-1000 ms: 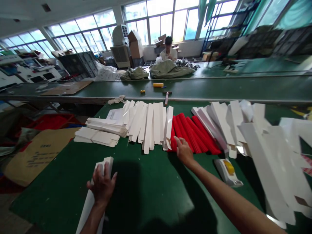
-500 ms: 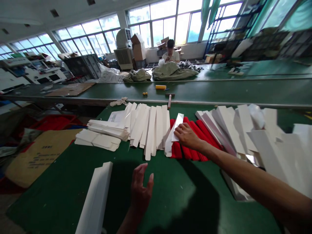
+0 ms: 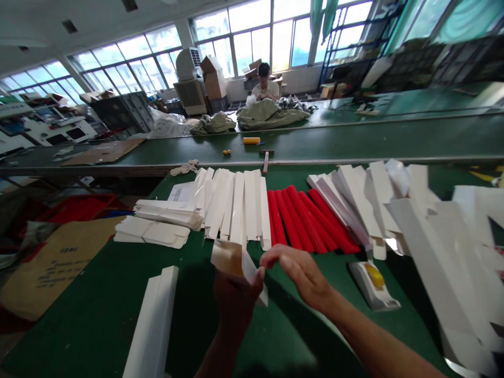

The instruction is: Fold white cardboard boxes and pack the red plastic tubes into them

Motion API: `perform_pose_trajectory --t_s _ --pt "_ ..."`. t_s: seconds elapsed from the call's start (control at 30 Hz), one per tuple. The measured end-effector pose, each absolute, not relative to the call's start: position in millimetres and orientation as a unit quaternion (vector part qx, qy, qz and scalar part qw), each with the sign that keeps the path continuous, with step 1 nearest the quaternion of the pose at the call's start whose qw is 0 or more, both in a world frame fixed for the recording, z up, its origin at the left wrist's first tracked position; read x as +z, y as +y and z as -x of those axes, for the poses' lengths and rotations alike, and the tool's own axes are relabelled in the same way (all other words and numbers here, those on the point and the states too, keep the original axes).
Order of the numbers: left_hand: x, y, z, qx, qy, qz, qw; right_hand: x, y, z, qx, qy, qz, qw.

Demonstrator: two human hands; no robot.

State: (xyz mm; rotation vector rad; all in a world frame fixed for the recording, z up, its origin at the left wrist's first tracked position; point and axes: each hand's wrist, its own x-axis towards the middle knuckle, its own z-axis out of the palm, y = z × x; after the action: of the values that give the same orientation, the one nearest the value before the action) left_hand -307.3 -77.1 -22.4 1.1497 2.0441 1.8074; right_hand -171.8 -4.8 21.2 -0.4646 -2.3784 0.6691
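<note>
My left hand (image 3: 236, 302) is wrapped round a narrow white cardboard box (image 3: 252, 268), which stands tilted over the middle of the green table. Its open end faces me and shows a brownish inside. Beside the box's right edge is my right hand (image 3: 299, 275), fingers bent and apart from the thumb, nothing seen in them. Whether its fingertips touch the box I cannot tell. Behind the hands lie a row of white flat cartons (image 3: 236, 205) and a row of red ribbed strips (image 3: 311, 220). Long white boxes (image 3: 151, 320) lie at the left front.
A white tape dispenser (image 3: 372, 286) with a yellow part sits right of my right hand. Large white cartons (image 3: 444, 252) are heaped at the right. Banded carton bundles (image 3: 151, 232) lie left. A hammer-like tool (image 3: 266, 161) lies at the back; a person (image 3: 265, 86) sits beyond.
My right hand has come back from the rows toward my left hand. The white box it held over the red strips is now in my left hand. The view has shifted, showing the tape dispenser.
</note>
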Motion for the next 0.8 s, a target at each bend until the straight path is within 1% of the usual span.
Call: perform_pose_trajectory --t_s 0.03,0.07,0.1,0.13,0.2,0.27,0.33,0.43,0.53,0.6,0.7,0.73,0.8 --pt "-20.3 -78.2 310.3 0.607 0.709 -0.344 0.105 2.6 7.6 170.6 0.254 -0.899 0.221 0.279" --pt "-18.3 -78.4 312.5 0.604 0.725 -0.308 0.121 -19.5 21.6 170.2 0.187 -0.895 0.324 0.243" --pt "-16.5 -77.9 314.0 0.604 0.735 -0.279 0.133 -43.6 36.1 170.5 0.090 -0.895 0.399 0.179" --pt "-15.2 -76.7 314.8 0.607 0.737 -0.258 0.144 -68.2 50.2 171.4 0.061 -0.891 0.423 0.152" --pt "-14.2 -73.1 314.4 0.616 0.733 -0.242 0.154 -112.4 74.4 173.5 0.035 -0.904 0.409 0.115" --pt "-15.5 -69.3 312.0 0.617 0.735 -0.242 0.147 -143.3 91.2 173.7 0.024 -0.927 0.361 0.095" --pt "-18.0 -66.4 308.7 0.612 0.737 -0.251 0.139 -160.0 101.4 171.0 0.010 -0.945 0.315 0.087" --pt "-20.6 -63.4 305.4 0.607 0.736 -0.267 0.132 -166.3 109.6 164.4 -0.006 -0.960 0.263 0.097" --pt "-20.4 -60.6 305.8 0.606 0.732 -0.288 0.121 -152.9 115.4 159.3 -0.018 -0.964 0.230 0.134" --pt "-20.0 -58.8 306.7 0.594 0.730 -0.321 0.106 -126.6 119.6 153.8 -0.025 -0.955 0.234 0.179" --pt "-20.3 -55.1 304.5 0.566 0.736 -0.367 0.052 -55.2 122.7 130.8 -0.031 -0.921 0.285 0.263" --pt "-20.2 -53.4 302.3 0.562 0.737 -0.374 0.036 -25.6 121.6 118.0 -0.028 -0.899 0.321 0.296" --pt "-19.1 -49.6 296.2 0.567 0.730 -0.381 0.034 32.9 115.1 88.3 0.026 -0.821 0.441 0.362"
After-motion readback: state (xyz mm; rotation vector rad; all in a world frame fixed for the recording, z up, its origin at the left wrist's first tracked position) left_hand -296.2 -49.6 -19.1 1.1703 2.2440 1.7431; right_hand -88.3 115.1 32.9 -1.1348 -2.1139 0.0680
